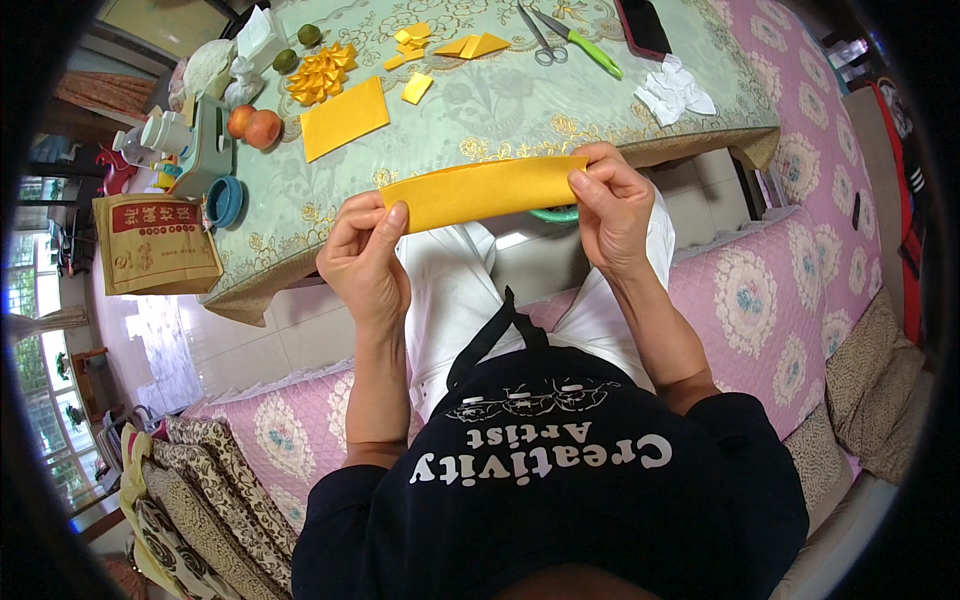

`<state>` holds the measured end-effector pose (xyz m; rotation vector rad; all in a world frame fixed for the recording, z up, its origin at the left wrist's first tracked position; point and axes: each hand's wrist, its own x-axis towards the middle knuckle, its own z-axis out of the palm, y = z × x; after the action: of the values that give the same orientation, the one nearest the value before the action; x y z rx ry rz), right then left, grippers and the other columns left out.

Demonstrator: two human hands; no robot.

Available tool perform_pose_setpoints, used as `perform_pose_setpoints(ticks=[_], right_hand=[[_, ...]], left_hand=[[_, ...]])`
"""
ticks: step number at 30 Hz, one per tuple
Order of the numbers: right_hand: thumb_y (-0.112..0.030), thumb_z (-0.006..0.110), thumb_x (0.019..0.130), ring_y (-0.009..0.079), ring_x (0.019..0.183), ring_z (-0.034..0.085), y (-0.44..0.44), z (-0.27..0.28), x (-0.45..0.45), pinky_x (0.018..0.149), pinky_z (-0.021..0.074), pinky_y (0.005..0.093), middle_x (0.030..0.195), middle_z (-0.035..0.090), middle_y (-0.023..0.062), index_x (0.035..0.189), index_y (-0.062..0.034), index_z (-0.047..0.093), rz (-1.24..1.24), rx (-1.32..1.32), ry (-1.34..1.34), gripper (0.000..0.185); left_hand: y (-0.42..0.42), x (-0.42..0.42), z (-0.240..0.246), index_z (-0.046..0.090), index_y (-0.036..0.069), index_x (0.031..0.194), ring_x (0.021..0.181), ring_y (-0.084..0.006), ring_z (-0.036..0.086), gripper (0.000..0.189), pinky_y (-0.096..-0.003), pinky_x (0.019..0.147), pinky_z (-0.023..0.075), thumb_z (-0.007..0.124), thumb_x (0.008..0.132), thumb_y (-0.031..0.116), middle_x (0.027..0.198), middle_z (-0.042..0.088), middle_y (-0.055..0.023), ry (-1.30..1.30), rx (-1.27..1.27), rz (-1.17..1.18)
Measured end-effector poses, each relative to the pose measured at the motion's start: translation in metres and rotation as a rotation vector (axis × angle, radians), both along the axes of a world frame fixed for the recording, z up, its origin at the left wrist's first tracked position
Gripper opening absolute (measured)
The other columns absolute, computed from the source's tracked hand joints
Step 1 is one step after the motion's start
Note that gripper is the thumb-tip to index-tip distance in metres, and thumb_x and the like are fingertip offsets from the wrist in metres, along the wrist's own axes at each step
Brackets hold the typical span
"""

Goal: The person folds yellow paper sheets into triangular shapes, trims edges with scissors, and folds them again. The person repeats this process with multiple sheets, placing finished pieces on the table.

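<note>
A long folded strip of yellow paper (484, 191) is stretched level between my two hands, just off the table's near edge and above my lap. My left hand (367, 251) pinches its left end between thumb and fingers. The right end is pinched the same way by my right hand (615, 206). On the table beyond lie a flat yellow paper sheet (345, 118), a small yellow folded square (417, 88), several folded yellow pieces (409, 43), a pointed folded piece (474, 46) and a spiky yellow folded-paper model (321, 73).
Scissors (544, 41) and a green-handled knife (589, 51) lie at the back of the table (517, 105), beside a phone (643, 28) and crumpled tissue (675, 90). Fruit (262, 129), a blue bowl (223, 202) and a brown paper bag (157, 247) stand left. A pink quilted cover (750, 300) is under me.
</note>
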<state>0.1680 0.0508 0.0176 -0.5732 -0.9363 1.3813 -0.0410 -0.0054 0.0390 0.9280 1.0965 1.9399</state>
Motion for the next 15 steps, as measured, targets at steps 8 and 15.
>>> perform_pose_setpoints(ticks=[8,15], right_hand=[[0.007,0.062,0.075,0.0108,0.08,0.049,0.0012,-0.0011,-0.0008,0.072,0.0381,0.0224,0.091,0.054,0.0082,0.068,0.0018,0.058,-0.006,-0.001,0.008,0.009],[0.009,0.061,0.074,0.0104,0.08,0.048,0.0021,-0.0022,-0.0019,0.071,0.0379,0.022,0.092,0.054,0.0083,0.068,0.0023,0.058,0.001,-0.023,0.017,0.009]], left_hand=[[0.0012,-0.0007,-0.003,0.06,-0.003,0.071,0.074,-0.0112,0.052,0.009,-0.0219,0.065,0.0421,0.064,0.074,-0.01,0.086,0.058,-0.0094,0.006,-0.011,0.0],[0.0017,-0.0014,-0.0028,0.06,-0.003,0.071,0.074,-0.0116,0.052,0.009,-0.0222,0.065,0.0429,0.063,0.073,-0.011,0.086,0.058,-0.0096,-0.009,-0.009,0.002]])
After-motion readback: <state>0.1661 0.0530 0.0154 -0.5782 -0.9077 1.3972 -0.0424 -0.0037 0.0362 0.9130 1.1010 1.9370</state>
